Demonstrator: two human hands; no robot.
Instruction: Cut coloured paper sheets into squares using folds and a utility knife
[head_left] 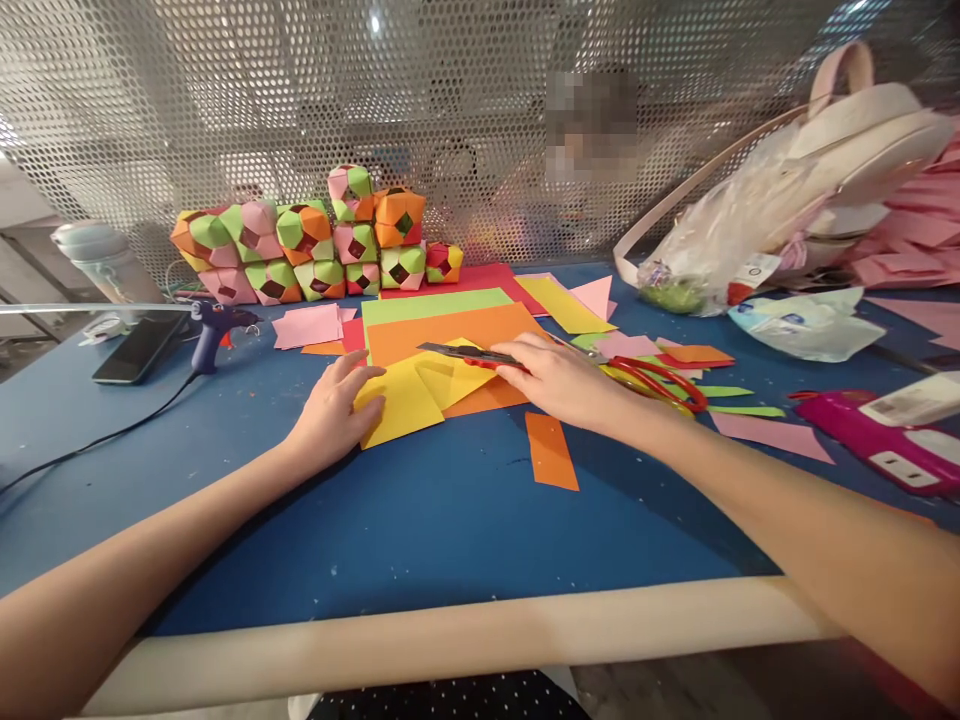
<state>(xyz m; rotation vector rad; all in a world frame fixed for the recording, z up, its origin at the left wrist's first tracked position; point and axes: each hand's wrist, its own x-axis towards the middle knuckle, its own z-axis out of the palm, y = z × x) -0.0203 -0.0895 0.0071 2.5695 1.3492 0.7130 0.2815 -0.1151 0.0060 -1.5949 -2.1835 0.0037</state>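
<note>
My left hand [334, 408] lies flat, fingers together, on the left edge of a folded yellow paper [420, 392] on the blue table. My right hand [559, 378] is closed around a red utility knife [469, 354], whose dark blade end points left across the yellow paper. Under the yellow paper lie an orange sheet [450, 335] and a green sheet [435, 305]. Red-handled scissors [660, 383] lie just behind my right wrist.
Stacked multicoloured paper cubes [315, 245] line the mesh wall at the back. A purple glue gun [214, 328] and a phone [139, 348] are at left. Paper scraps, an orange strip [551, 450], plastic bags, a pink backpack [855, 130] and a magenta case [877, 440] fill the right.
</note>
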